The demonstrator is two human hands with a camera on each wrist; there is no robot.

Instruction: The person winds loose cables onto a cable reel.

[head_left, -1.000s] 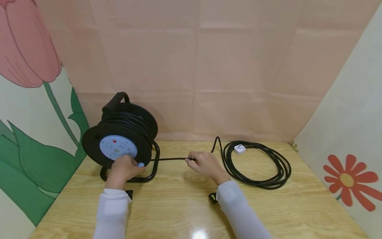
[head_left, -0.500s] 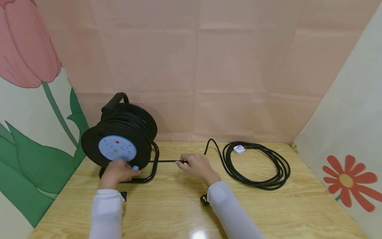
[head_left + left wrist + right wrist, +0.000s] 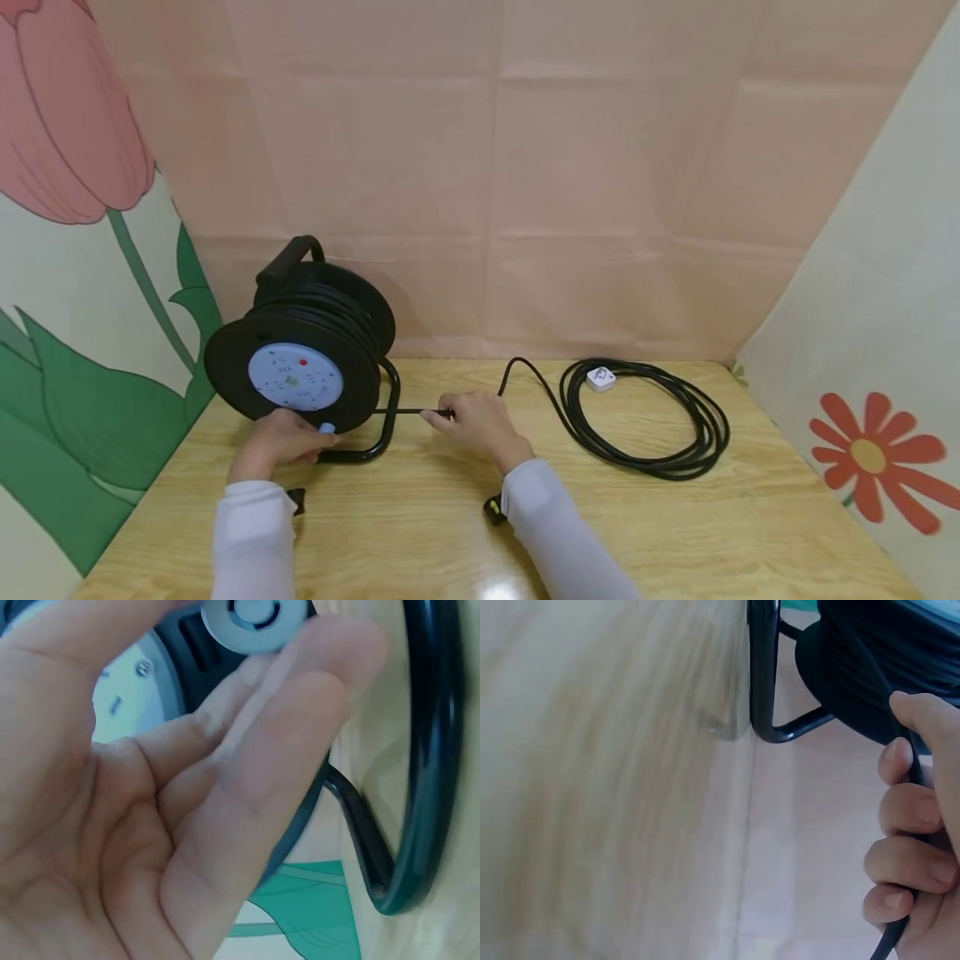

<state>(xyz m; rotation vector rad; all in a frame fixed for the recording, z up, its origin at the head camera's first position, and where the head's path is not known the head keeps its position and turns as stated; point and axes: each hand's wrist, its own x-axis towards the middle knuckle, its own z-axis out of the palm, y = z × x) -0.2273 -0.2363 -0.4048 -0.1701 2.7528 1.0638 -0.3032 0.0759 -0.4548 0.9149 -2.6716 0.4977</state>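
- Pink creased cloth (image 3: pixel 495 183) hangs behind the wood-grain table (image 3: pixel 420 517) in front of you.
- Your black cable reel (image 3: pixel 318 331) stands upright on the table's left side, black cable wound between its two discs, with a light-blue socket panel (image 3: pixel 296 377) on the disc facing you.
- Your left hand (image 3: pixel 283 437) pinches the light-blue knob (image 3: pixel 327 428) low on that disc, thumb on one side and fingers on the other.
- Just right of the disc, the bent tube of the black metal frame (image 3: pixel 392 408) rests on the table.
- Your right hand (image 3: pixel 480 425) is curled round the cable (image 3: pixel 405 411), which runs nearly straight from the reel to your fingers.
- Past your right hand, the cable rises in a bend, then slopes down to a loose coil (image 3: pixel 660 468) on the table's right side.
- At the coil's far left part you have a white plug (image 3: pixel 601 379).
- Farther out, a pink tulip (image 3: pixel 75 117) decorates the left wall and a red flower (image 3: pixel 876 457) the right.
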